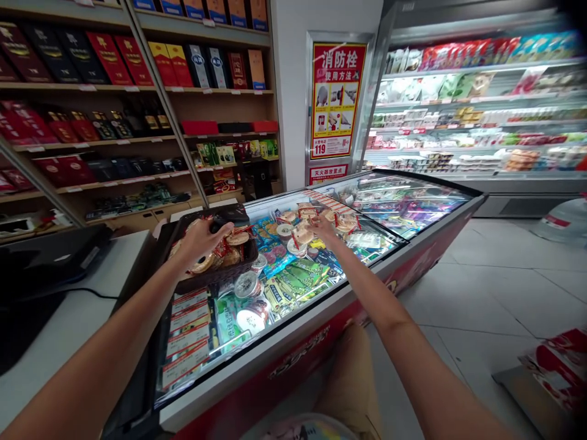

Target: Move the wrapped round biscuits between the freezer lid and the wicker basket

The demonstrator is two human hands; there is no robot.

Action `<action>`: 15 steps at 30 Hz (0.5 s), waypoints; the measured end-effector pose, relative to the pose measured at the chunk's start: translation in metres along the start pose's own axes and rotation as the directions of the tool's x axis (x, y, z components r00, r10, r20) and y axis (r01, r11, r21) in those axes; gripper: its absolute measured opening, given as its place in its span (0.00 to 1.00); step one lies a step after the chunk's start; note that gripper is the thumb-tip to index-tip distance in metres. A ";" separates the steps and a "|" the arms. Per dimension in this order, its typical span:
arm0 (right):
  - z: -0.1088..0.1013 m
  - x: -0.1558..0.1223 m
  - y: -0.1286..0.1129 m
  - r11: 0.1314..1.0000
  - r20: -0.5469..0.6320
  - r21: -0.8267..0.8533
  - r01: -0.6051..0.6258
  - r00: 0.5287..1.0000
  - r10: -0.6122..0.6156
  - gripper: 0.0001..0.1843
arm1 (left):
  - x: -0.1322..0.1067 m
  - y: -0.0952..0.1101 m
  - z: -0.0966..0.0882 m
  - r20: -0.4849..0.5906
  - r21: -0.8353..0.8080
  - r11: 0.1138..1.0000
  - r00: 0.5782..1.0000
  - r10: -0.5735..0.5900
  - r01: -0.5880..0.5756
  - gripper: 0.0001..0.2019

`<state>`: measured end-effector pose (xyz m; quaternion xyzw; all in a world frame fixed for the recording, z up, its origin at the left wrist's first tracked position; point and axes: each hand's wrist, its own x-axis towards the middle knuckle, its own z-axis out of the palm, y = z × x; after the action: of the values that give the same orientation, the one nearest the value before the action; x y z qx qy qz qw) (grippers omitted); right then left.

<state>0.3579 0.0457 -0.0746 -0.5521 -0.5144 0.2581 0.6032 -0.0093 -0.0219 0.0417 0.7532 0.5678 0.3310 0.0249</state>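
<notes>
As the basket (250,256) sits handy on the freezer (293,348) beneath the left hand (202,239), it clasps round packets (205,264) while the right hand (322,227) grips a tan packet (302,234).

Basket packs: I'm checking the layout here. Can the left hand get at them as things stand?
Probably yes. The left hand rests on the packs in the open-topped basket, and nothing covers them.

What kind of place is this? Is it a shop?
Most likely a small shop: a glass-topped freezer full of wrapped treats, shelves of boxed goods with price labels, and a lit chiller of packaged food.
</notes>
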 end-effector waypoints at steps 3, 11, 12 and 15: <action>0.030 -0.013 -0.026 0.994 0.084 0.110 -0.004 0.996 -0.005 0.19 | -0.008 -0.004 -0.001 0.003 0.035 0.999 0.999 0.037 -0.037 0.24; 0.090 -0.032 -0.066 0.989 0.156 0.145 -0.005 0.988 -0.018 0.19 | -0.021 -0.014 -0.002 0.039 0.001 1.000 0.999 0.028 -0.028 0.25; 0.095 -0.033 -0.068 0.991 0.155 0.134 0.005 0.988 -0.026 0.18 | -0.022 -0.015 -0.002 0.042 -0.006 1.000 0.999 0.028 -0.027 0.24; 0.107 -0.035 -0.072 0.996 0.153 0.091 0.014 0.988 -0.028 0.16 | -0.025 -0.017 -0.003 0.047 -0.029 0.999 0.998 0.029 -0.028 0.24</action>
<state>0.2310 0.0391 -0.0346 -0.4975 -0.5532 0.3163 0.5886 -0.0281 -0.0382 0.0252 0.7684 0.5517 0.3215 0.0441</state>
